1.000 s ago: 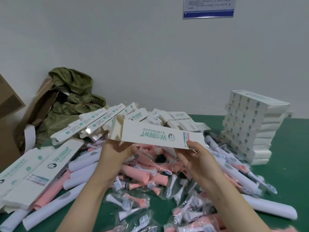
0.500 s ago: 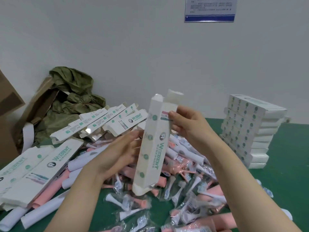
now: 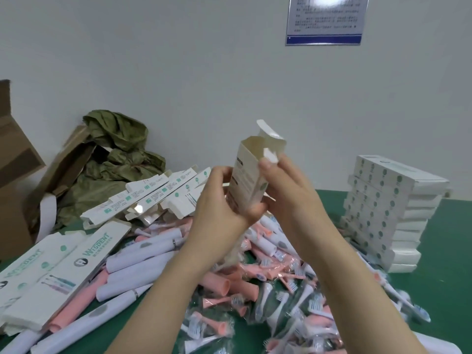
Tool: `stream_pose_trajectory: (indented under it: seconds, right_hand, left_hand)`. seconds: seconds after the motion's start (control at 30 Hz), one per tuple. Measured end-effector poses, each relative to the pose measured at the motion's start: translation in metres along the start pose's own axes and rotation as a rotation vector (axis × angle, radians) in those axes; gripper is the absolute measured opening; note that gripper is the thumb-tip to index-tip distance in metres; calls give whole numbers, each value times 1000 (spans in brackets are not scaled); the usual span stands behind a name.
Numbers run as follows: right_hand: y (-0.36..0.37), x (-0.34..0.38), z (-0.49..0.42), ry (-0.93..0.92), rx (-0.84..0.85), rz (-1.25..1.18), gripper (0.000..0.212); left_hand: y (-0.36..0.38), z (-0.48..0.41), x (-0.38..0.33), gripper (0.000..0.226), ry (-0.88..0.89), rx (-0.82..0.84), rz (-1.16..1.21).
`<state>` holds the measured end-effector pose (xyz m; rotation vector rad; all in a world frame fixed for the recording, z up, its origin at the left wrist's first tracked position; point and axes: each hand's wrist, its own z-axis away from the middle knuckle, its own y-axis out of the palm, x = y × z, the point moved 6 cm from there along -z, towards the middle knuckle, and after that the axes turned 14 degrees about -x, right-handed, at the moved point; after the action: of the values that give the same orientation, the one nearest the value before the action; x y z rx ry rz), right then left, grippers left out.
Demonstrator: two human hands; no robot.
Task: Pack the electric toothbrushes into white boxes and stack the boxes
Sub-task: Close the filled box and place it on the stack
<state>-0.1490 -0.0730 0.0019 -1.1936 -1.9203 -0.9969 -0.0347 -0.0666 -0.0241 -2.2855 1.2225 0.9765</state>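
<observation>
Held upright over toothbrush pile [image 3: 143, 254] on green desk [image 3: 449, 251]: white box [image 3: 251, 175], top flaps open. Grip: left hand [image 3: 219, 205] wraps lower side, right hand [image 3: 288, 192] pinches upper edge. Thin card, likely light, crushable; hold long edges. At right, packed stack [image 3: 383, 213].

My left hand [image 3: 219, 200] and right hand [image 3: 288, 192] grip an upright white box [image 3: 249, 172] (top flaps open); toothbrushes [image 3: 143, 254] heaped below; stacked boxes [image 3: 388, 210] right.

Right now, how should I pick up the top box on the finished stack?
Probably from above, pinching the top box across its long sides at mid-length: it lies flat on the stack with nothing on it.
</observation>
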Motion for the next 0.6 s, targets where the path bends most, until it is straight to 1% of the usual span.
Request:
stream_pose_trajectory:
  seconds: [0.03,0.07,0.13,0.2,0.27,0.33,0.4,0.5,0.57,0.6]
  right_hand:
    - [2,4,-1,-48,-1,8,19]
    - [2,6,-4,-88,0,20,16]
    - [4,8,-8,-145,2,66,19]
    - [3,4,-11,-174,5,115,23]
    - [0,-6,-10,-166,20,114,27]
    - [-7,-16,-7,-117,11,49,30]
    - [-13,-25,-2,-76,9,-3,28]
    - [-17,-37,9,-81,18,29,22]
    - [-17,-41,15,-92,15,54,24]
    - [-18,-41,18,-99,-4,64,28]
  left_hand:
    - [3,-1,-6,55,41,-24,-29]
    - [6,-4,-11,64,84,-42,-63]
    - [11,-11,-19,86,147,-31,-118]
    - [13,-15,-25,91,138,17,-50]
    - [12,-12,-30,84,168,39,1]
    - [11,-5,-32,75,206,48,-6]
    - [10,2,-25,65,171,34,34]
    - [5,15,-11,53,101,-22,69]
    - [4,23,-8,46,135,-27,42]
    - [4,27,-9,42,156,-22,34]
